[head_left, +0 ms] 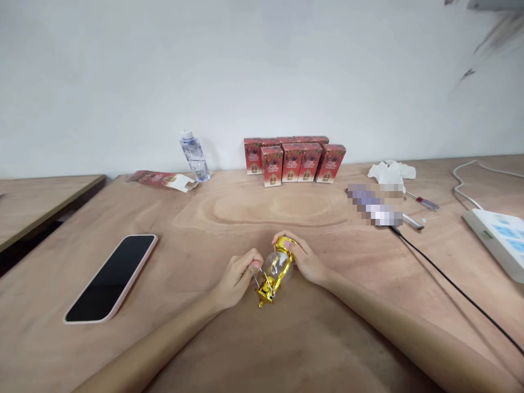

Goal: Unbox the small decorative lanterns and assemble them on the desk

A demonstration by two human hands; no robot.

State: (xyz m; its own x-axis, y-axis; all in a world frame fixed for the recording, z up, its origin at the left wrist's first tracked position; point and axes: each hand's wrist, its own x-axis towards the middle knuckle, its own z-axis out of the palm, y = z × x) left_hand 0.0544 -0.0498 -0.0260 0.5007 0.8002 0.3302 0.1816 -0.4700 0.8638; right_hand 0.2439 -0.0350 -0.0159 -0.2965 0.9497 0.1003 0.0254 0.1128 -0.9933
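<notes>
A small gold lantern ornament (277,271) with a clear globe lies tilted on the wooden table (262,349), held between both hands. My left hand (237,278) is closed, pinching the thin wire handle near the lantern's top end. My right hand (303,258) is closed around the gold base end, fingers curled over it.
A phone (111,277) in a pink case lies screen-up at the left. Several red boxes (293,158) stand by the wall, with a water bottle (195,156) and a flattened red box (162,180). At right lie a white cloth (391,171), a screwdriver (424,202), a black cable (454,286) and a power strip (496,240).
</notes>
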